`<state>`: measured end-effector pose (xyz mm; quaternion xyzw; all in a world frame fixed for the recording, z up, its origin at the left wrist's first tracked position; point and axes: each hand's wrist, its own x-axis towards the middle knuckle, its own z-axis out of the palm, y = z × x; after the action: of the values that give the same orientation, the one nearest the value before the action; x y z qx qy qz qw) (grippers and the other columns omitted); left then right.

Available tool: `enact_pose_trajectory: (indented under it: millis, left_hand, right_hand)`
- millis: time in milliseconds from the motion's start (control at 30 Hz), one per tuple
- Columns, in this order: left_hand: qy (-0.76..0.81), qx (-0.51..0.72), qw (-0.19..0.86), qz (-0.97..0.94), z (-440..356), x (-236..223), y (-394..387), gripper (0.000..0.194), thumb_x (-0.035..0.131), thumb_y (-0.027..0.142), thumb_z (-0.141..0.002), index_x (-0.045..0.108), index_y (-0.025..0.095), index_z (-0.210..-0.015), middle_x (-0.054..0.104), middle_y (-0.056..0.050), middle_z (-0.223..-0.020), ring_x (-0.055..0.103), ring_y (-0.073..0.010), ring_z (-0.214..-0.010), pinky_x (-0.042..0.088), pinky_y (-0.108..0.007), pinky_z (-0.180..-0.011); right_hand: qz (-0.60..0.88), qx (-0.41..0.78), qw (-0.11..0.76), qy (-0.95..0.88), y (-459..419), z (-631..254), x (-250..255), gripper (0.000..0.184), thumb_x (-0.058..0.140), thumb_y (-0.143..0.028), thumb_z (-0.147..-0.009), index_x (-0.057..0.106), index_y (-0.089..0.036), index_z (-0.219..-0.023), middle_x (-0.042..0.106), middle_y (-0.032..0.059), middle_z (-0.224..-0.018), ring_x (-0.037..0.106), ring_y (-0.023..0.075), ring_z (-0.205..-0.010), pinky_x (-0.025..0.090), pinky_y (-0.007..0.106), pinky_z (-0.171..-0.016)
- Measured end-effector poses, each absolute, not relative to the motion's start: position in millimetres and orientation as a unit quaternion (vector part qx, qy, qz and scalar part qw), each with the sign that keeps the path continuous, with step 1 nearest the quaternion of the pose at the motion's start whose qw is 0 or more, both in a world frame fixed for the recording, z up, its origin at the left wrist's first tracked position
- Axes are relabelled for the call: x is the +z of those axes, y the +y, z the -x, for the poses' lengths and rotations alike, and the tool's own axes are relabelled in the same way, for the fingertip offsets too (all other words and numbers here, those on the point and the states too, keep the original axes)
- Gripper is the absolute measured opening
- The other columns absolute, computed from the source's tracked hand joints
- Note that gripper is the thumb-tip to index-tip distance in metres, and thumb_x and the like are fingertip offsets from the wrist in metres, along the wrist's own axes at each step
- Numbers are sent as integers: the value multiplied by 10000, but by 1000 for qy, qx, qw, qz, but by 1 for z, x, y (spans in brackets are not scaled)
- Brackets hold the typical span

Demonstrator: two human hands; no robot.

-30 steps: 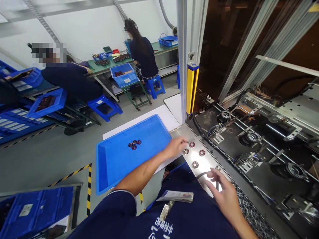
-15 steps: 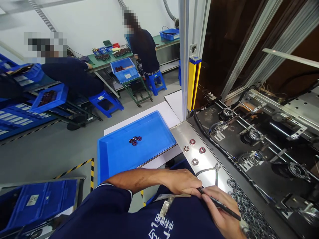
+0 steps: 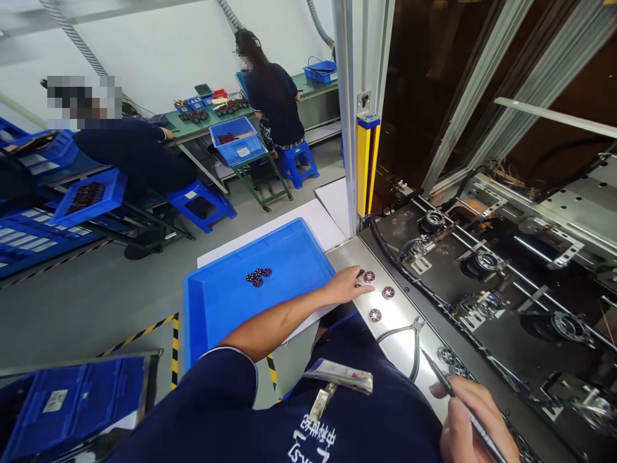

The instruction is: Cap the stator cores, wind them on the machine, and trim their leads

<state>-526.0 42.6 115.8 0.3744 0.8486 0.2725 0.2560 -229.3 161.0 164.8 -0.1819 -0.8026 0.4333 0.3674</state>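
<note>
My left hand (image 3: 344,286) reaches over the metal ledge (image 3: 344,253) and pinches a small round slotted metal part, mostly hidden by the fingers. Just beyond the fingertips lies a reddish round slotted part (image 3: 369,276). Two similar parts sit nearby, a reddish one (image 3: 388,292) and a silvery one (image 3: 375,316). Held in my right hand (image 3: 470,418) is a slim black pen-like tool (image 3: 438,372), its pointed end aimed up and left. Between the hands, side cutters (image 3: 417,325) with spread handles rest on the ledge.
A large blue tray (image 3: 226,308) with several dark round parts (image 3: 258,276) stands left of the ledge. Machine fixtures (image 3: 486,260) fill the right side beyond a yellow-edged post (image 3: 367,167). More round parts (image 3: 448,355) lie near my right hand. Two co-workers sit at benches behind.
My left hand has left the pen-like tool and moved up and away to the round parts, closing on one. My right hand has shifted right and down, still holding the tool.
</note>
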Motion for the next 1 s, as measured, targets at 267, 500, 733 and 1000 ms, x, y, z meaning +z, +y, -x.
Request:
enact_pose_trajectory:
  millis: [267, 500, 733, 1000]
  left_hand:
    - [906, 256, 216, -260, 518, 63, 95, 368, 608, 367, -935, 585, 156, -1236, 610, -104, -1258, 617, -238, -1111, 539, -468, -942]
    - [875, 371, 241, -199, 528, 58, 92, 352, 604, 358, -938, 589, 154, -1225, 621, -98, -1228, 629, -225, -1074, 553, -448, -912]
    - [715, 587, 332, -185, 524, 108, 76, 430, 813, 233, -717, 472, 177, -972, 634, -56, -1073, 659, -144, -891, 541, -335, -836]
    - [505, 685, 492, -185, 481, 161, 62, 692, 951, 372, -500, 404, 204, -889, 670, -58, -996, 694, -174, -843, 531, -320, -755]
  right_hand:
    - [179, 425, 391, -796, 167, 237, 162, 238, 606, -108, -878, 687, -198, -1083, 699, 69, -929, 695, 213, -809, 556, 363, -722]
    - [182, 427, 392, -794, 171, 242, 159, 213, 592, -130, -905, 687, -179, -1090, 695, 53, -901, 692, 179, -795, 550, 319, -730]
    - [200, 428, 372, -799, 180, 251, 156, 214, 684, -195, -880, 696, -206, -1093, 708, 26, -911, 689, 163, -864, 542, 287, -834]
    - [81, 417, 402, -811, 182, 281, 182, 223, 637, -71, -862, 666, -182, -1054, 707, 35, -904, 696, 152, -795, 568, 273, -701]
